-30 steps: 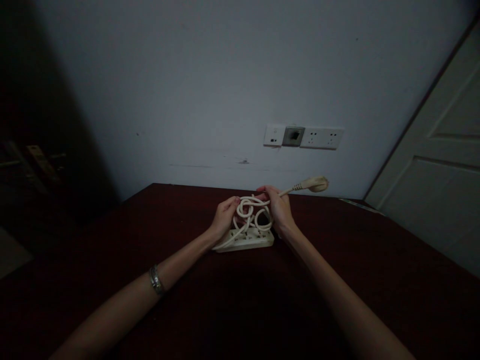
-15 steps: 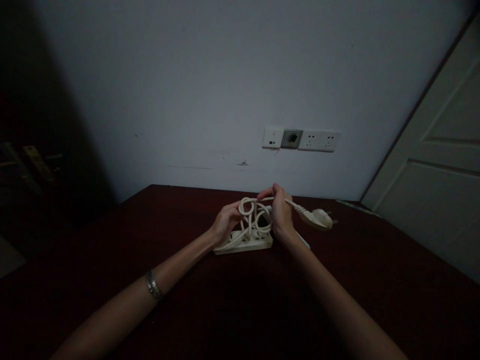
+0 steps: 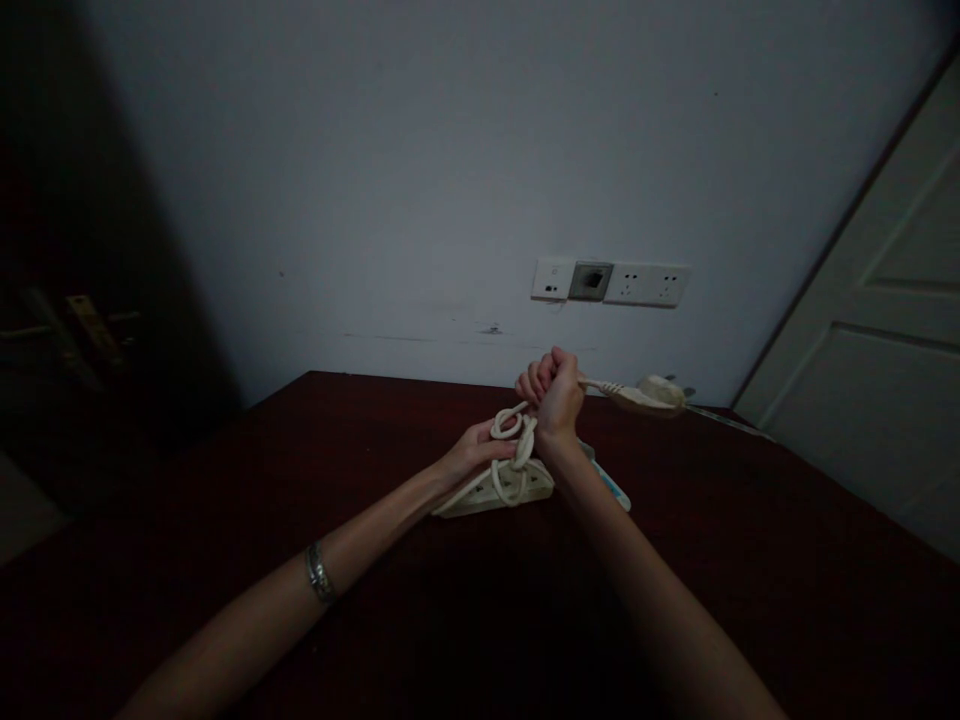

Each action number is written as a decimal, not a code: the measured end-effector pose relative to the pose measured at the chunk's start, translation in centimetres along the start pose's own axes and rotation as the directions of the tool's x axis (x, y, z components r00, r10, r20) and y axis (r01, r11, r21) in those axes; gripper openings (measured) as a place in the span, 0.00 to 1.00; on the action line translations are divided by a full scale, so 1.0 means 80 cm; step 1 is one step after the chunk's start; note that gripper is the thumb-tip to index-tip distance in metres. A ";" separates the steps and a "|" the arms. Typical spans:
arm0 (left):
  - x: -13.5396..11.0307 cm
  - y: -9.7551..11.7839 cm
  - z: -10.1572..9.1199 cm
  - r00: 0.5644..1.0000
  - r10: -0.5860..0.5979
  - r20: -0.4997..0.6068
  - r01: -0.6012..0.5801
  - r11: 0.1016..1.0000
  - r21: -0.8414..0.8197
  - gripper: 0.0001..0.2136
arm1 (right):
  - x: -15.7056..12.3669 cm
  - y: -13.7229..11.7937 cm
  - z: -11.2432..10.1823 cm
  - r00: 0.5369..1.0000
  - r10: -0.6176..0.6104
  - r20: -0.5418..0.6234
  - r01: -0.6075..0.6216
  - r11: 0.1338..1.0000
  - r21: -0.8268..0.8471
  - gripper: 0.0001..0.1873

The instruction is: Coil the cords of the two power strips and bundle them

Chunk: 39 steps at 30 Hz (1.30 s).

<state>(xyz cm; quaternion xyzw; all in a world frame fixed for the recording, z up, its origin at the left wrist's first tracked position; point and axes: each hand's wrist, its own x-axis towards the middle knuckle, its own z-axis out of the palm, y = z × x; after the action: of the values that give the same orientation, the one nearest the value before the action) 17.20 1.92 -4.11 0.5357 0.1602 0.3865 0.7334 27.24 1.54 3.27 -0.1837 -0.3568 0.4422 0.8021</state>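
Note:
A white power strip (image 3: 534,488) lies on the dark red table, with its tangled, knotted white cord (image 3: 523,450) looped above it. My left hand (image 3: 480,448) is closed on the loops from the left, thumb and fingers around the cord. Just to the right and higher, my right hand (image 3: 556,392) makes a fist around the cord near the plug end. The white plug (image 3: 654,396) sticks out to the right of that fist, above the table, its prongs pointing right. Part of the cord is hidden by my fingers.
A flat light-blue and white object (image 3: 609,484) lies partly behind my right wrist. On the wall behind the table (image 3: 375,420) is a row of sockets (image 3: 646,285). A panelled white door (image 3: 885,400) stands at the right; a dark door with a handle (image 3: 96,328) is at the left.
My right hand has risen and its fingers have closed into a fist on the cord. The plug has lifted with it. The cord loops have drawn closer together, and my left hand has shifted right.

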 end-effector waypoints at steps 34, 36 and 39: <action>-0.013 0.009 0.020 0.867 -0.351 0.354 0.161 0.869 0.467 0.13 | 0.094 -0.046 -0.138 0.951 -0.021 -0.308 0.130 0.932 0.339 0.15; -0.014 0.008 0.021 0.884 -0.332 0.329 0.139 0.859 0.493 0.11 | 0.095 -0.046 -0.141 0.945 -0.038 -0.326 0.150 0.933 0.327 0.15; -0.017 0.010 0.024 0.908 -0.312 0.279 0.111 0.822 0.558 0.09 | 0.093 -0.049 -0.139 0.931 -0.066 -0.358 0.189 0.929 0.320 0.14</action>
<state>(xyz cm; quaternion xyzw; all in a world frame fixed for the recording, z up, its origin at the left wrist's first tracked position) 17.21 -0.28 -2.88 0.7567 0.1836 0.1373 0.6122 40.33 5.87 1.18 -0.0885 -0.1397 0.4060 0.8988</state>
